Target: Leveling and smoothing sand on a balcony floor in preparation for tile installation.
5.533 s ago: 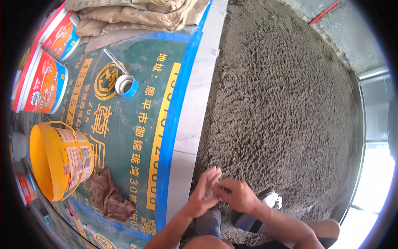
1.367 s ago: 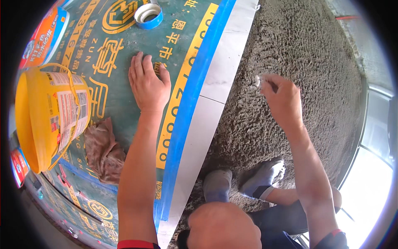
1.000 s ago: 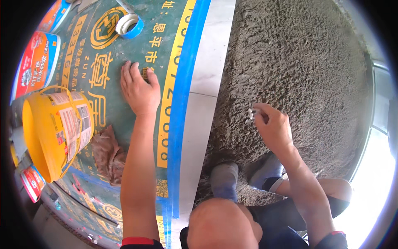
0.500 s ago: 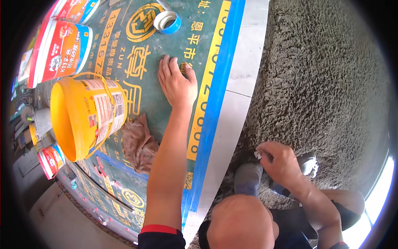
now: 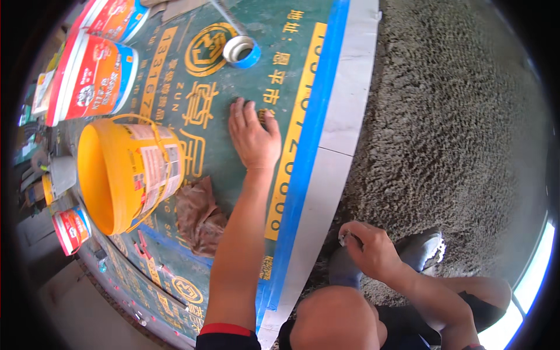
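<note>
My left hand lies palm down on a green printed floor-protection sheet, fingers stretched out and holding nothing. Beside its forearm is a crumpled brownish rag. Past the fingertips sits a short blue ring with a white inside. My right hand is pinched closed above my grey boots, over rough mortar. A small pale bit shows at its fingertips, too small to name.
An open yellow bucket lies tipped on its side at left. Red-white-blue tubs stand behind it. Blue tape edges the sheet, then a strip of pale tile borders the wet-looking grey mortar bed.
My right hand has shifted left and toward me, still pinched. My left hand stays flat on the sheet. The whole view has moved slightly, so the bucket and ring appear lower.
</note>
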A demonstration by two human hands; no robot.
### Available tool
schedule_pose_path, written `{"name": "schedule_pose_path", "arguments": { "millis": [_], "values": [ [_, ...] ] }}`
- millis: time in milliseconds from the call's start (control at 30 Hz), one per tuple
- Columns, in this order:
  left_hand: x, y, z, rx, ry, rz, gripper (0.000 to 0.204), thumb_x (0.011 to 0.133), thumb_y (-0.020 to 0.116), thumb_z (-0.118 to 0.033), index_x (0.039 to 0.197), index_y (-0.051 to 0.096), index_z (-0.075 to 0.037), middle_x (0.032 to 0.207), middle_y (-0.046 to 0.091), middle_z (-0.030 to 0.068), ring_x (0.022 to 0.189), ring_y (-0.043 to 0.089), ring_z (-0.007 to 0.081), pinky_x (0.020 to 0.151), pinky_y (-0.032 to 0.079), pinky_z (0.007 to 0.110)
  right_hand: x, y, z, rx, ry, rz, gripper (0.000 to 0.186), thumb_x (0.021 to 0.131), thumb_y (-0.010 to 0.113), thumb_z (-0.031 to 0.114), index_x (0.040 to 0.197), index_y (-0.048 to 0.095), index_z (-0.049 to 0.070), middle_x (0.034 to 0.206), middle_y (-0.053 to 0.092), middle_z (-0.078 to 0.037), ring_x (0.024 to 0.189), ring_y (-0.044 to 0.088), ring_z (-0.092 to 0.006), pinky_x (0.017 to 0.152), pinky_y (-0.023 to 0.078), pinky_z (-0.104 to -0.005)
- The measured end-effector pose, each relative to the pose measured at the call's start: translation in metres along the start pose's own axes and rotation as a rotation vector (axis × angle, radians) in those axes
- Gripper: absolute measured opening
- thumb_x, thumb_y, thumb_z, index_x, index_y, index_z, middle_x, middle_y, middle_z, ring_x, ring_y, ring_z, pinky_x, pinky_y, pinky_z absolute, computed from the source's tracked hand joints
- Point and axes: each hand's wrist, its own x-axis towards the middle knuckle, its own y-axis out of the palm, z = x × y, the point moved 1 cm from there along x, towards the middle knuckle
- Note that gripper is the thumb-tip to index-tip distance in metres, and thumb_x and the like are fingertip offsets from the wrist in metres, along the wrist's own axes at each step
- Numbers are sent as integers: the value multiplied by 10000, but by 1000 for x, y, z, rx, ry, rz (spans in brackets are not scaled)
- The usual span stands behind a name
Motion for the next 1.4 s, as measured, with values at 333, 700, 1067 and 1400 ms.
{"name": "schedule_pose_path", "arguments": {
  "millis": [333, 700, 1067, 1400],
  "values": [
    [1, 0, -1, -29, -11, 16, 398, 915, 591, -247, 1216, 567, 11, 1369, 530, 214, 1314, 459, 400, 1118, 351, 493, 16, -33, 1, 51, 32, -203, 250, 864, 653, 36, 1113, 625, 18, 947, 650, -135, 819, 670, -276, 718, 546, -368],
    [-2, 0, -3, -37, 41, 46, 376, 968, 554, -237, 1236, 558, 26, 1375, 520, 217, 1303, 464, 396, 1100, 361, 478, 31, -71, -1, -19, 8, -478, 150, 897, 699, 127, 1021, 705, 42, 886, 683, -145, 799, 666, -322, 709, 538, -391],
    [-1, 0, -2, -3, 44, 101, 373, 978, 540, -250, 1230, 546, 25, 1390, 506, 215, 1312, 460, 378, 1090, 367, 478, 16, -20, -12, 152, -120, -293, 147, 931, 661, 160, 974, 683, 21, 885, 688, -166, 825, 676, -356, 712, 558, -418],
    [-3, 2, -2, -13, 10, 149, 405, 992, 521, -274, 1276, 530, 16, 1407, 488, 226, 1317, 446, 393, 1088, 358, 480, -13, 41, -19, 117, -63, 100, 216, 977, 563, 257, 926, 608, 51, 831, 688, -151, 764, 689, -359, 689, 560, -464]
  ]
}}
